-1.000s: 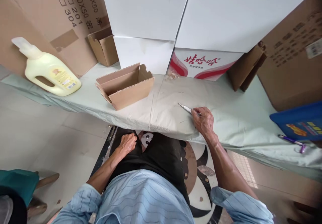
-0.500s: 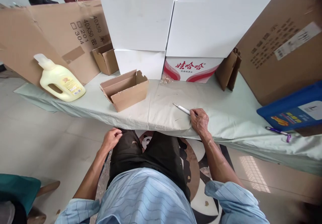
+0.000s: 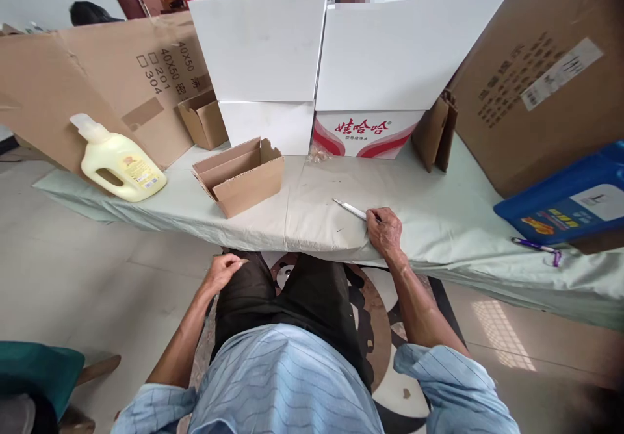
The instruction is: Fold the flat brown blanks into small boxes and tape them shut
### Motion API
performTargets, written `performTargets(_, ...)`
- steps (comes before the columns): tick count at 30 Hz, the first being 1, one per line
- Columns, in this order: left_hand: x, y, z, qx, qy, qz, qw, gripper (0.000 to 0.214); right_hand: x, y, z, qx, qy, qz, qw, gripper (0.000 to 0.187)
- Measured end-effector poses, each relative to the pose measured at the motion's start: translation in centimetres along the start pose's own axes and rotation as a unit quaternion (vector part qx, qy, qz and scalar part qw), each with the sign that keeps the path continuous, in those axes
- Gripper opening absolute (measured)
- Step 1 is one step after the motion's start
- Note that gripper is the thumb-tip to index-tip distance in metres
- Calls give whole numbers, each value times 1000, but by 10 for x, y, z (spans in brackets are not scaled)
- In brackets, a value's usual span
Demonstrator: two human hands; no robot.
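My right hand (image 3: 385,231) rests on the cloth near the table's front edge, its fingers wrapped round a slim white utility knife (image 3: 351,210). The knife's thin metal tip points away to the left, close to the cloth. Over my left thigh, my left hand (image 3: 220,273) pinches a small brown cardboard scrap (image 3: 245,261) between thumb and fingertips. Between the hands and farther back, an open small cardboard box (image 3: 251,187) stands on the table. A few tiny dark shreds lie on the cloth around the knife.
A pale yellow detergent bottle (image 3: 124,167) stands at left. Large white carton flaps (image 3: 260,44) rise at the back, beside folded cardboard (image 3: 433,132). At right are a blue container (image 3: 570,200) and a purple pen (image 3: 533,245). The cloth-covered table (image 3: 312,226) hangs over my knees.
My left hand has picked up the cardboard scrap that lay on my trouser leg and lifted it slightly. My right hand stays on the table with the knife. The view has shifted a little.
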State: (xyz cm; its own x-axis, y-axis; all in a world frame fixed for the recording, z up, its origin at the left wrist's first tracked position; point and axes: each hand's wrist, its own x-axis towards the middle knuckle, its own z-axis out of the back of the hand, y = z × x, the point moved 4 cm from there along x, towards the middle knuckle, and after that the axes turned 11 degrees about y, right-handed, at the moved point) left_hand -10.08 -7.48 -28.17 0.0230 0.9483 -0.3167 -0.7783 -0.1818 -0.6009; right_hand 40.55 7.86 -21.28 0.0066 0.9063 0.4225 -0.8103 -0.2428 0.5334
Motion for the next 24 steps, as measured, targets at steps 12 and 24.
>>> performTargets(12, -81, 52, 156, 40, -280, 177, 943, 19, 1, -2, 3, -5, -40, 39, 998, 26)
performTargets(24, 11, -96, 209, -39, -269, -238, 933, 97, 2, -2, 10, -33, -61, 99, 993, 31)
